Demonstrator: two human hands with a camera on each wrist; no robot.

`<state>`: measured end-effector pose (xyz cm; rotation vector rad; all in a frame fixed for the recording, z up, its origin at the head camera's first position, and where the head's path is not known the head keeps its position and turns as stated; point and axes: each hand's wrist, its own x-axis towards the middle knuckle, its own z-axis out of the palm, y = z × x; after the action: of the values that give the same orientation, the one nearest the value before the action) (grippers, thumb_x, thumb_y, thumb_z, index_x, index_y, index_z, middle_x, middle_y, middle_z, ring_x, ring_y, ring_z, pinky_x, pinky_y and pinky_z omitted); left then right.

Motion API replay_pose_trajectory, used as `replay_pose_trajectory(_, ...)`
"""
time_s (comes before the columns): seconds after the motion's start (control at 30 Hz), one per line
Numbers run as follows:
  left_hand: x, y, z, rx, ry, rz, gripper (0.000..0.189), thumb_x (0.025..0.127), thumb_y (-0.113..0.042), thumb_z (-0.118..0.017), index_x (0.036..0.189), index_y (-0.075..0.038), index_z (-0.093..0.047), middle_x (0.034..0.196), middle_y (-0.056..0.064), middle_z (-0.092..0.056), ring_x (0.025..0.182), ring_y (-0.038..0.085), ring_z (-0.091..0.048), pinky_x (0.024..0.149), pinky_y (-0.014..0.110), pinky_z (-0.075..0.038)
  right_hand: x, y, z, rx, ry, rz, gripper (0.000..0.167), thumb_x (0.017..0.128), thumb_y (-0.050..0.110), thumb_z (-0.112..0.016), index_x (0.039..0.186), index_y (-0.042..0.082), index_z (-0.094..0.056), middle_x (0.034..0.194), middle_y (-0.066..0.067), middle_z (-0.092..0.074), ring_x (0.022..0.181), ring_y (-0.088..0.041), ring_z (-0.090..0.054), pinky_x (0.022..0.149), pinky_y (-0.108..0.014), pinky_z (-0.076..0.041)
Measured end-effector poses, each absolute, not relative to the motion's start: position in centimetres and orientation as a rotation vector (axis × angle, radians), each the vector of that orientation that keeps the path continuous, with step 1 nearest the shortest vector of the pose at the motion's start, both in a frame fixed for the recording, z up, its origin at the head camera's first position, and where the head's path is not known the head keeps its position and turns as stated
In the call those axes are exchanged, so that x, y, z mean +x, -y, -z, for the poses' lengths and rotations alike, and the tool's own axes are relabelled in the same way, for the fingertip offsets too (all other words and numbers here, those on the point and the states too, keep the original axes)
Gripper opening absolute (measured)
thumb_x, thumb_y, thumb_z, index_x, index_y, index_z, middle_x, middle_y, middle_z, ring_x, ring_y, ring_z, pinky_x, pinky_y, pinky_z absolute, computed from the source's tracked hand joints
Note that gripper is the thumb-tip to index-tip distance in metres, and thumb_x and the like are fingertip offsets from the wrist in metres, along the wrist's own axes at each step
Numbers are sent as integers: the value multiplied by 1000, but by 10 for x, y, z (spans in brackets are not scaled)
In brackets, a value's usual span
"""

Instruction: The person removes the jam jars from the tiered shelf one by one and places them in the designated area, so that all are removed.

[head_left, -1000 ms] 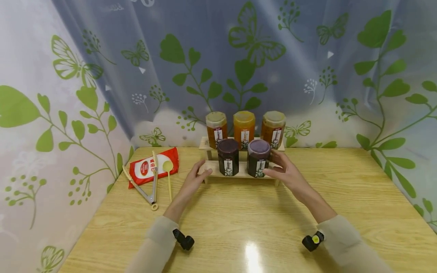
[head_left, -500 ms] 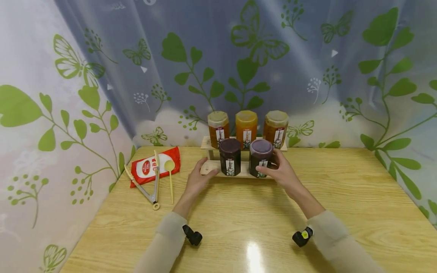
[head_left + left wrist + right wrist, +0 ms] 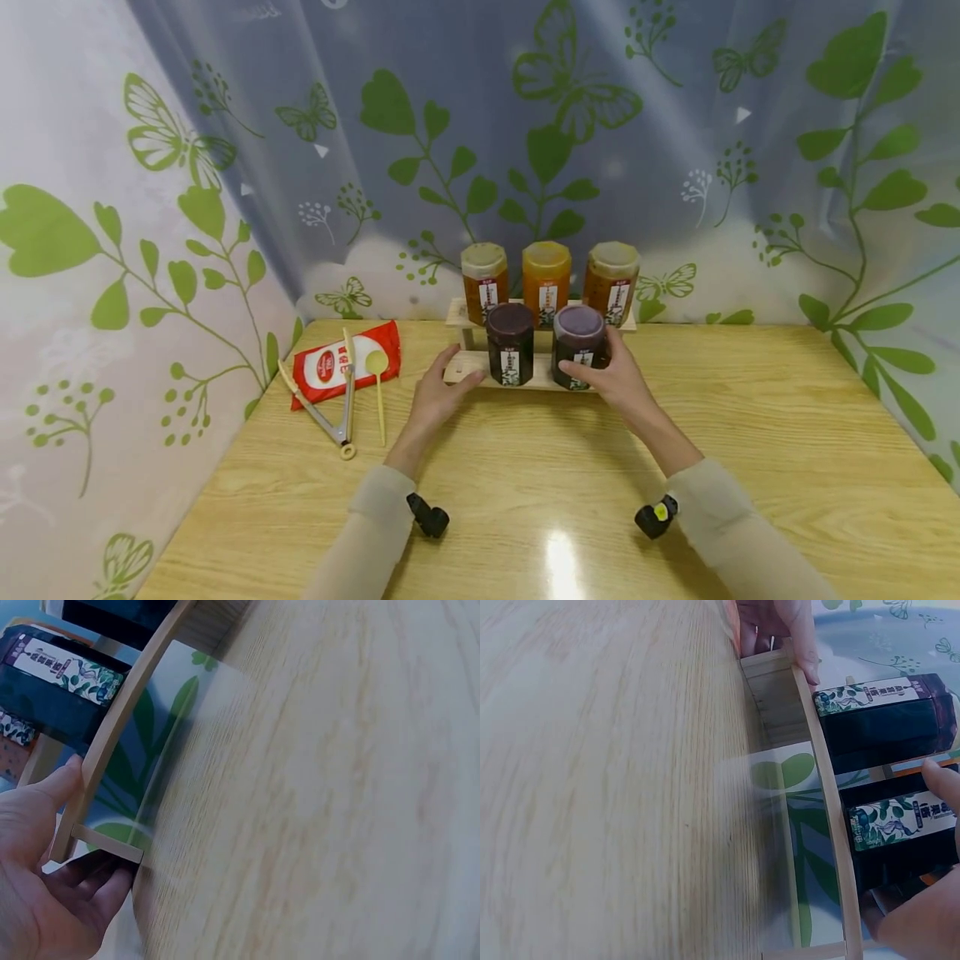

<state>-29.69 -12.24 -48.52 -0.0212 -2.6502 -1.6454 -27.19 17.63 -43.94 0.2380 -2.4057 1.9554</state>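
A two-tier wooden rack [image 3: 470, 367] carries upright octagonal jars. My left hand [image 3: 437, 396] grips the left end of its lower tier; in the left wrist view the thumb [image 3: 64, 784] lies over the board and the fingers curl round the end. On that tier stand two dark jam jars with white labels, the left jar [image 3: 511, 344] and the right jar [image 3: 579, 346]. My right hand [image 3: 626, 379] holds the right jar, thumb across its front and fingers round its far side, partly hidden. On the upper tier are an amber jar [image 3: 485, 283], an orange jar [image 3: 547, 283] and another amber jar [image 3: 612, 283].
On the left of the wooden table [image 3: 510, 475] lies a red and white packet [image 3: 315, 367]. Tongs [image 3: 330, 427] and a yellow spoon [image 3: 378, 392] overlap it. A patterned curtain [image 3: 450, 167] hangs right behind the rack.
My right hand has slid left, its thumb now further across the right jar's front. My left hand has closed in on the rack's end. The whole view has shifted slightly.
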Motion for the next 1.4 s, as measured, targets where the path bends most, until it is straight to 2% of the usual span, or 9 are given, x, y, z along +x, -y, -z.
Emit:
replay_pose_trajectory(0.5, -295, 120, 485, -10, 2636, 1678, 79, 94, -51, -75, 161, -29, -40, 167, 7, -36, 152, 40, -32, 118, 62, -32, -264, -188, 433, 182, 2514, -1796, 89, 90, 32, -84, 161, 13, -34, 155, -19, -48, 139, -37, -49, 107, -55, -46)
replay_pose_trajectory(0.7, -294, 121, 483, -8, 2626, 1676, 77, 95, -50, -74, 161, -30, -41, 167, 7, -36, 152, 40, -32, 118, 63, -32, -259, -201, 432, 177, 2545, -1760, 87, 90, 34, -84, 160, 12, -37, 151, -18, -51, 133, -37, -53, 103, -52, -48)
replay_pose_trajectory(1.2, -291, 120, 481, -11, 2656, 1658, 77, 96, -47, -74, 162, -28, -39, 169, 5, -33, 153, 40, -31, 117, 63, -34, -247, -248, 428, 104, 2532, -1718, 88, 90, 34, -84, 160, 8, -38, 153, -22, -49, 140, -41, -47, 108, -61, -42)
replay_pose_trajectory(1.4, -292, 121, 482, -19, 2650, 1675, 77, 96, -48, -74, 162, -29, -39, 169, 6, -32, 153, 41, -29, 118, 64, -32, -248, -275, 432, 38, 2468, -1755, 88, 92, 29, -83, 161, 5, -35, 157, -24, -45, 147, -41, -40, 115, -62, -37)
